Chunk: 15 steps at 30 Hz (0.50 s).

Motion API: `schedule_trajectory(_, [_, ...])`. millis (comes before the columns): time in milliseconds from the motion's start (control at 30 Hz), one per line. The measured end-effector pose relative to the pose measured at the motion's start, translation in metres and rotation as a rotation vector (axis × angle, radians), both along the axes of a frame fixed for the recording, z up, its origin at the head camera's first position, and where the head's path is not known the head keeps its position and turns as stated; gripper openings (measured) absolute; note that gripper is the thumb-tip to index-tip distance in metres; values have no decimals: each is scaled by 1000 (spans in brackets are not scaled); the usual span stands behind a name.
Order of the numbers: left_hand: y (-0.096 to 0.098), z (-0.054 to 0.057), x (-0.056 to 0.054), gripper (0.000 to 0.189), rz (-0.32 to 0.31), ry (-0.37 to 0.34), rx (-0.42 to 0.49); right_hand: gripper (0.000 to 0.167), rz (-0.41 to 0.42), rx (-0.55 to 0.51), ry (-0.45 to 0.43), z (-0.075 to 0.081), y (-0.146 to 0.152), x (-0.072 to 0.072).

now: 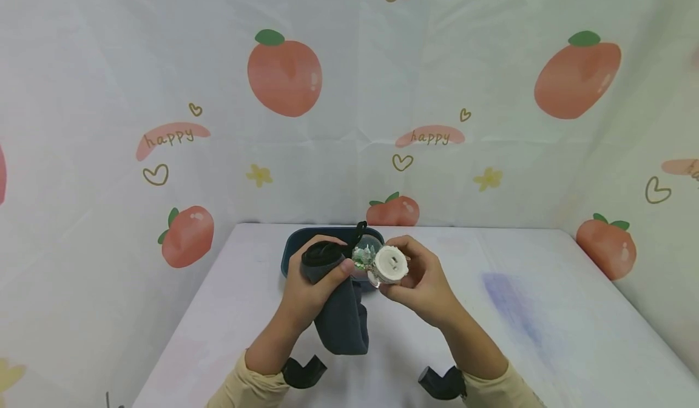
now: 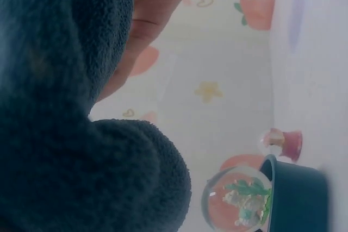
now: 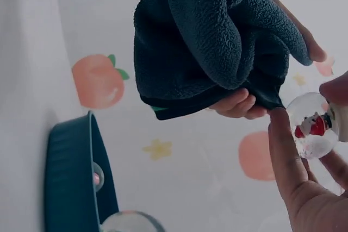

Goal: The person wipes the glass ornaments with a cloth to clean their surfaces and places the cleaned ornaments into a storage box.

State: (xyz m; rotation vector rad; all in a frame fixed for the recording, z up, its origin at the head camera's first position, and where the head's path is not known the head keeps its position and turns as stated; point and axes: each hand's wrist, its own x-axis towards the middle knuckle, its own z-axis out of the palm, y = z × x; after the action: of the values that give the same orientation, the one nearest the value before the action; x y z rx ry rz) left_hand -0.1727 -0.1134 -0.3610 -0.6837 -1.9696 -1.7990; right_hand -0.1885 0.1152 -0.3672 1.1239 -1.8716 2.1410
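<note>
My left hand [image 1: 311, 292] grips a bunched dark blue-grey towel [image 1: 341, 320], which hangs down below the fingers. In the right wrist view the plush towel [image 3: 206, 36] covers much of that hand, with some fingertips showing under its black edge. My right hand [image 1: 426, 283] pinches a small snow globe between thumb and fingers, its white base [image 1: 391, 264] turned toward the head camera. Inside the clear ball [image 3: 312, 125] is a red and white figure. Towel edge and ball are close together; whether they touch, I cannot tell.
Behind the hands a dark blue tray [image 1: 292, 247] stands on the white table [image 1: 218, 311]. A clear globe with green and white figures [image 2: 239, 202] shows at the tray. A smaller globe with a pink base [image 2: 291, 144] appears beside it. A fruit-print curtain [image 1: 338, 171] backs the table.
</note>
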Motion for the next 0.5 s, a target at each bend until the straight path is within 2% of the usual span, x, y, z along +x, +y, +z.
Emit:
schedule_trajectory(67, [0,0,0,28,-6,-2,1,43,-13,36,9,1,0,1])
schedule_trajectory(300, [1,-1,1,28,-26,-11,-16,42,-178,141,134,0,0,1])
schedule_trajectory(500, [3,-2,1,30,-33,-50,-34,45,-128,99,129,-1,-1,2])
